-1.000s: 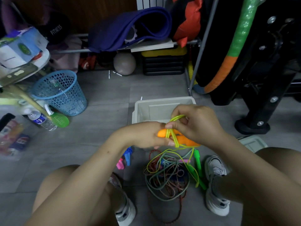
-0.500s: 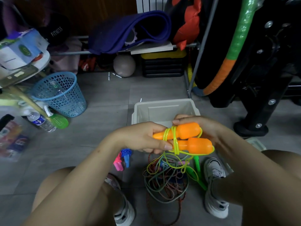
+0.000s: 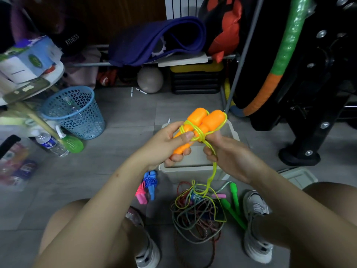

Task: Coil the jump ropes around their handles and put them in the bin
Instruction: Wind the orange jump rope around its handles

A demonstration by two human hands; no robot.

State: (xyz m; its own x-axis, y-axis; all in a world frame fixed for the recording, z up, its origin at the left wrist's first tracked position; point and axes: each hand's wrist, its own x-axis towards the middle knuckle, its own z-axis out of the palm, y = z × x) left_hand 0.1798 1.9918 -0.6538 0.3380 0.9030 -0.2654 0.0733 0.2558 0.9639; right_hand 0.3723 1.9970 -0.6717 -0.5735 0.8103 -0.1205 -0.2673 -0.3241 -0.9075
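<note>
Grey tiled floor [image 3: 123, 151] under bin [image 3: 193, 171], tangled ropes [image 3: 197, 215], blue basket [image 3: 75, 111].

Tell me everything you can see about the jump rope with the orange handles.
The orange-handled jump rope has two glossy, plastic-looking handles held side by side, fat ends tilted up, above the grey bin. Thin yellow-green cord is looped a few times around their necks. The left hand grips the narrow ends, thumb on the coils; the right hand holds the cord, which trails down into the tangled ropes on the floor.

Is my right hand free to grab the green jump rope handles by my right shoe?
Probably not yet: your right hand pinches the yellow cord being wound around the orange handles. The green handles lie uncovered on the floor.
</note>
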